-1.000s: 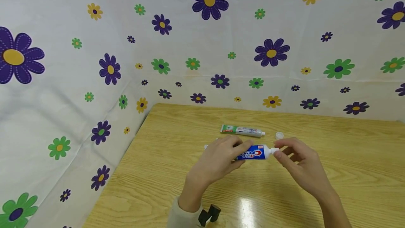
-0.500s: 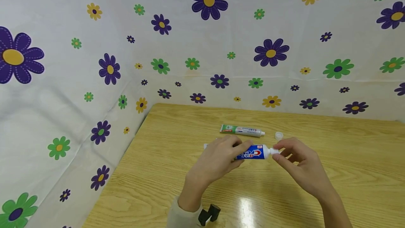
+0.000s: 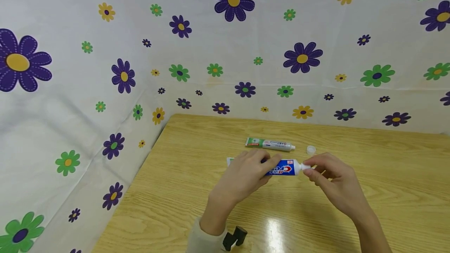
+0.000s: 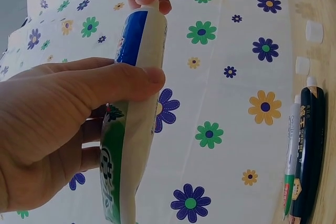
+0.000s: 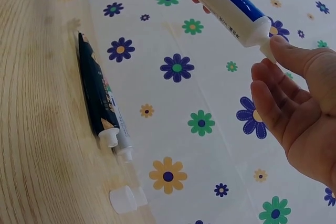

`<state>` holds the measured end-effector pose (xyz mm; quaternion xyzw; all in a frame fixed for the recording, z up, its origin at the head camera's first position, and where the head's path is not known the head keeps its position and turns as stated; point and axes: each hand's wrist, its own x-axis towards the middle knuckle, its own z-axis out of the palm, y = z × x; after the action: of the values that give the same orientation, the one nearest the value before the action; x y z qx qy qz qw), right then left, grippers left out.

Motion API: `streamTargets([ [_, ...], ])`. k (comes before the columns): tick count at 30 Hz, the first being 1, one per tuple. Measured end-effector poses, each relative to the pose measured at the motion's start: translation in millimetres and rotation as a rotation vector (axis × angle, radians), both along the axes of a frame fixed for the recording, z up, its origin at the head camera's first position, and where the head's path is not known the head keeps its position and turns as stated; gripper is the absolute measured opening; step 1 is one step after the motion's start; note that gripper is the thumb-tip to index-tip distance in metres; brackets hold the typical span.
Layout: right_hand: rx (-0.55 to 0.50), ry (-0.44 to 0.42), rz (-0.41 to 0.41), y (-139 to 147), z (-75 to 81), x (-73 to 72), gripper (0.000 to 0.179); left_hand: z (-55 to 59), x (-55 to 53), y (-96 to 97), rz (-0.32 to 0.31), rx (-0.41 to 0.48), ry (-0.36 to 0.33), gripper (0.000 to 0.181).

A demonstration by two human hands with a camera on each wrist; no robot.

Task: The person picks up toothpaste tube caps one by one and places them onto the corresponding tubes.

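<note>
My left hand point(image 3: 242, 177) grips a blue, white and green Crest toothpaste tube point(image 3: 286, 168) around its middle, above the table. In the left wrist view its thumb point(image 4: 134, 81) lies across the tube. At the tube's right end, my right hand point(image 3: 337, 184) pinches the small white cap point(image 3: 305, 166) between thumb and forefinger. The right wrist view shows the cap point(image 5: 268, 51) at the tube's neck, partly covered by the fingertips. The other fingers of that hand are bent and hold nothing.
A green and white toothpaste tube point(image 3: 270, 144) lies on the wooden table point(image 3: 168, 190), with a dark tube point(image 4: 311, 140) beside it, hidden in the head view. Two loose white caps, one larger point(image 4: 314, 32) and one smaller point(image 4: 302, 65), sit near their nozzles. Flowered cloth point(image 3: 267, 30) hangs behind.
My right thumb and forefinger have shifted slightly around the cap. The left hand keeps its hold, and the tube stays in nearly the same place.
</note>
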<state>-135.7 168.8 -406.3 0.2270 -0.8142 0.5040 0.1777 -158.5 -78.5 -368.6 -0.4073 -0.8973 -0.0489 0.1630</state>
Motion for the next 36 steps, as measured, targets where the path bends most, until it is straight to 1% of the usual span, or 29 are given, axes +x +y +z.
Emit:
streamTargets([
  [4,-0.033,0.008,-0.003,-0.7,-0.6,0.7,0.022,-0.5,2.0,1.6,0.003,0.003,0.020,0.047],
  [7,-0.048,0.013,-0.005,-1.3,-1.9,0.8,0.022,-1.3,3.5,3.0,0.005,-0.004,0.031,0.045],
  [11,-0.034,0.006,-0.018,-2.4,-2.5,0.6,0.025,-1.8,4.9,4.3,0.010,-0.010,0.038,0.044],
  [16,-0.002,-0.027,-0.047,-4.1,-1.6,1.4,0.019,-3.3,4.7,4.8,0.007,0.000,0.036,0.044],
  [20,0.013,-0.053,-0.051,-3.8,-1.7,2.5,0.017,-5.8,3.7,4.4,-0.002,0.008,0.018,0.046],
  [25,0.032,-0.064,-0.028,-0.1,-2.8,3.5,0.034,-7.9,2.1,2.1,-0.017,0.030,-0.046,0.049],
  [27,0.039,-0.062,-0.021,1.8,-1.9,3.9,0.037,-8.4,0.9,0.5,-0.021,0.044,-0.066,0.049],
  [33,0.024,-0.042,0.010,5.7,2.5,3.3,0.033,-5.8,-1.7,-3.7,-0.040,0.079,-0.079,0.050],
  [36,0.010,-0.037,0.016,6.0,3.4,3.9,0.032,-3.8,-1.4,-4.1,-0.048,0.081,-0.076,0.051],
])
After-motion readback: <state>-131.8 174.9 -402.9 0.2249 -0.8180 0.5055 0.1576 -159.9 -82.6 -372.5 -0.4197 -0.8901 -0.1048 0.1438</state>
